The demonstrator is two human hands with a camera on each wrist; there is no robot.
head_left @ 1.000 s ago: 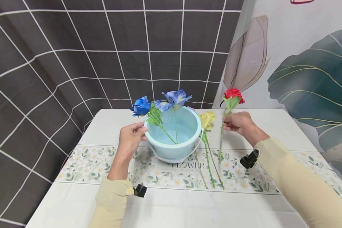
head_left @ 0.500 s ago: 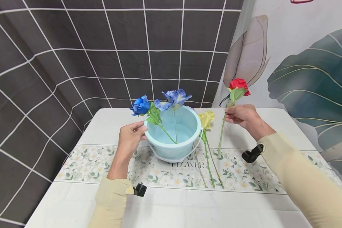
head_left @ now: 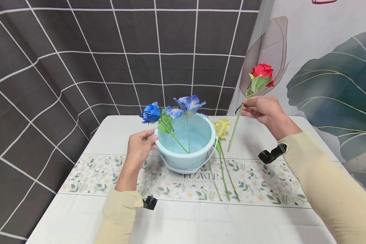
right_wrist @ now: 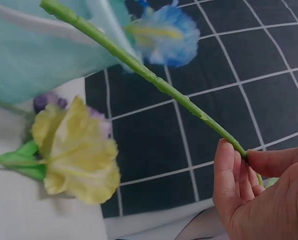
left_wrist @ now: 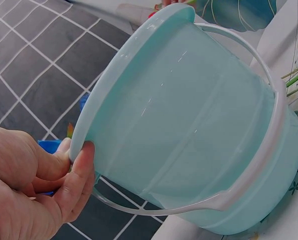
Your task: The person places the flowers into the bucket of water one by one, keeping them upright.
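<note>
My left hand [head_left: 139,146] pinches the left rim of a light blue bucket [head_left: 186,159] between thumb and fingers; the left wrist view shows this grip on the rim [left_wrist: 109,90] closely. Inside the bucket stand a blue rose [head_left: 150,113] leaning left and a blue iris [head_left: 187,105]. Up at the right, my right hand [head_left: 266,110] holds a red rose [head_left: 263,72] by its green stem [right_wrist: 158,82], raised off the table and tilted, its lower end pointing down toward the bucket side.
Just right of the bucket a yellow flower [head_left: 221,128] lies on the table [head_left: 183,220] with other stems. Purple petals [right_wrist: 99,120] show behind it in the right wrist view. The bucket's white handle [head_left: 211,154] hangs down in front. A dark checked cloth [head_left: 140,37] hangs behind.
My right hand has lifted the red rose upward and slightly right, and its stem now slants more. The left hand and bucket have stayed in place.
</note>
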